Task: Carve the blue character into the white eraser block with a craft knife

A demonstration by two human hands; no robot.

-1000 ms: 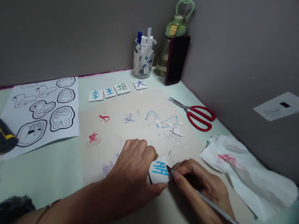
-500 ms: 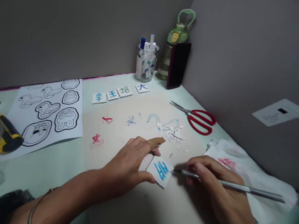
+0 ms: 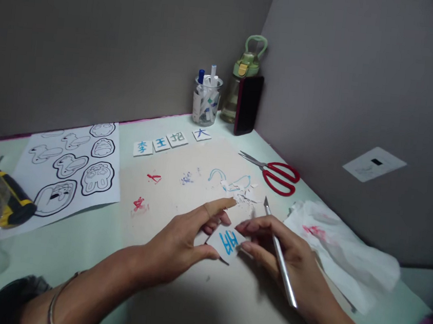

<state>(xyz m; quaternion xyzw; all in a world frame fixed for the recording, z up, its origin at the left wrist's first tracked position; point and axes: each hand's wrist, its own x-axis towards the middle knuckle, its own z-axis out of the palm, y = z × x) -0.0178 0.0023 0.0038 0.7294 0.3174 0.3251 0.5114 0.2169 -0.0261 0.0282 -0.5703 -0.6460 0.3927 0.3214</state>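
A small white tile with a blue painted character (image 3: 227, 243) is held just above the beige work mat (image 3: 181, 199). My left hand (image 3: 187, 239) pinches its left edge between thumb and fingers, index finger stretched forward. My right hand (image 3: 280, 251) touches the tile's right edge with its fingertips and also grips a thin silver craft knife (image 3: 279, 251), blade pointing up and away from the tile.
Three white character tiles (image 3: 160, 144) and a fourth (image 3: 201, 134) lie at the mat's far edge. Red scissors (image 3: 277, 172), white scraps (image 3: 242, 190), a stained tissue (image 3: 338, 252), a sticker sheet (image 3: 71, 165), a yellow cutter (image 3: 9, 199), a pen cup (image 3: 206, 100), bottle (image 3: 242, 82) and phone (image 3: 248, 105) surround it.
The knife tip left the tile's edge and swung up and away. My right fingertips closed on the tile, which both hands turned and lifted slightly. My view shifted.
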